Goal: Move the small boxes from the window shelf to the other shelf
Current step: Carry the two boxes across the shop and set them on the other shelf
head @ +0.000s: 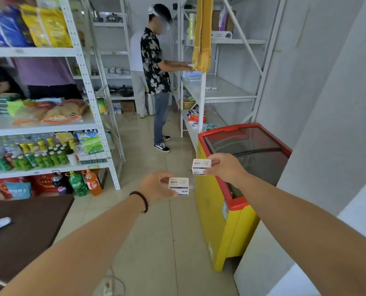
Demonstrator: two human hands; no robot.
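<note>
My left hand point(156, 188) pinches a small white box with blue print point(179, 185), held out in front of me above the tiled floor. A little higher and to the right, my right hand point(225, 167) grips two similar small boxes stacked together point(200, 166), just over the near corner of the freezer. On the white metal shelf point(231, 92) ahead at the right, two more small boxes point(211, 88) lie near its front edge.
A yellow and red chest freezer point(226, 210) stands at the right. A person in a patterned shirt point(155, 67) stands in the aisle, facing the right shelf. Stocked shelves with bottles and snacks point(41, 154) line the left. A brown table point(24, 227) is near left.
</note>
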